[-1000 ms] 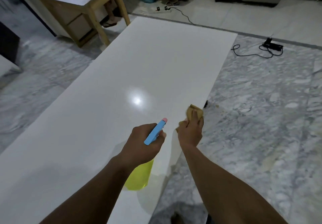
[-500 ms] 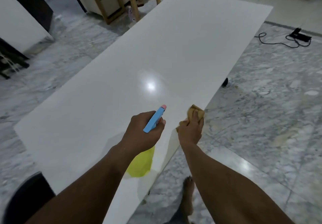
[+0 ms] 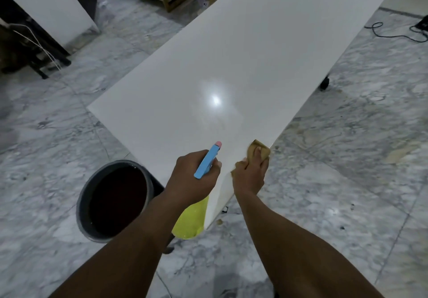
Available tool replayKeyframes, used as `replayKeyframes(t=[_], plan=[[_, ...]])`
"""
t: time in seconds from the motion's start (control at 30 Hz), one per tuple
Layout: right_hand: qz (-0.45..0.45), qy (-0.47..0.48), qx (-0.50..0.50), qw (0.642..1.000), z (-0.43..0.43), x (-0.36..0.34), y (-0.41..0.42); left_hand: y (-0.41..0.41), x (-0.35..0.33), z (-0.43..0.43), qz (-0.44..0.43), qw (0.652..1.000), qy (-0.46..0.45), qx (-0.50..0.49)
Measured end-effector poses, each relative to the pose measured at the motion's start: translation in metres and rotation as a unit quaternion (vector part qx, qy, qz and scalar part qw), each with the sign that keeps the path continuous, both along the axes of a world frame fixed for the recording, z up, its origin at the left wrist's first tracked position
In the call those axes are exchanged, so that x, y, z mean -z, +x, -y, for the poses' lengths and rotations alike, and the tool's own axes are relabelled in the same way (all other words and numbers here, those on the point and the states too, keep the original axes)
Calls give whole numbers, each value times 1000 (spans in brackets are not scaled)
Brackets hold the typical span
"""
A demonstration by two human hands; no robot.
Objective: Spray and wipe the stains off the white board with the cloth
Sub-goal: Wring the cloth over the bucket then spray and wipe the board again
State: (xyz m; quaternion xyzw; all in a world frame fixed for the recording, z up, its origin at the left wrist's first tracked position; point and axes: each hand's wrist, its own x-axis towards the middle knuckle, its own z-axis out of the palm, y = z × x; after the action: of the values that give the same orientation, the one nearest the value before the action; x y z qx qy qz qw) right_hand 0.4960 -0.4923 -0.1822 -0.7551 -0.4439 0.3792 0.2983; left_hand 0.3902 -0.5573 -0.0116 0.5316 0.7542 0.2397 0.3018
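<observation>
left hand [image 3: 192, 179]: fingers wrapped round spray bottle [image 3: 190, 219]. right hand [image 3: 250, 175]: fingers clutching cloth [image 3: 258, 149] at white board [image 3: 231, 66] near-right edge. bucket [image 3: 85, 205] beside near corner.

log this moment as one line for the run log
left hand: grips spray bottle | right hand: holds cloth at right edge of white board | bucket: on floor beside near corner

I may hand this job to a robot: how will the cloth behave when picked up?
Probably floppy: the cloth bunches under the right hand. Likely light: one hand covers most of it. It may slide easily on the glossy board.
</observation>
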Motion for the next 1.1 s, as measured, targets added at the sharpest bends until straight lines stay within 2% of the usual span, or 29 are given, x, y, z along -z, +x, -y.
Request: replayKeyframes(t=[0.27,0.4,0.57,0.6,0.63,0.7,0.73,0.77,0.9,1.1], plan=[[17,13,25,999,157,-6,-82,-100,8,152,16,999,15,29],[-10,-14,29,999,230,-8,-113,-152,6,212,10,1000,5,26],[-106,-53,-103,988,297,-24,-153,-203,-14,251,5,1000,22,14],[-155,-94,-77,980,302,-29,-161,-211,-19,253,4,1000,26,11],[-241,-136,-28,960,302,-42,-165,-219,-24,254,8,1000,24,9],[-426,-244,23,871,291,-66,-167,-234,-31,251,22,1000,14,10],[-491,-262,25,831,283,-75,-166,-240,-34,249,26,1000,9,13],[-531,-248,36,809,274,-83,-164,-244,-37,246,26,999,4,20],[-576,-191,58,793,218,-109,-183,-271,-54,226,19,999,-14,45],[-581,-181,26,793,143,-143,-242,-334,-83,190,0,999,-18,35]])
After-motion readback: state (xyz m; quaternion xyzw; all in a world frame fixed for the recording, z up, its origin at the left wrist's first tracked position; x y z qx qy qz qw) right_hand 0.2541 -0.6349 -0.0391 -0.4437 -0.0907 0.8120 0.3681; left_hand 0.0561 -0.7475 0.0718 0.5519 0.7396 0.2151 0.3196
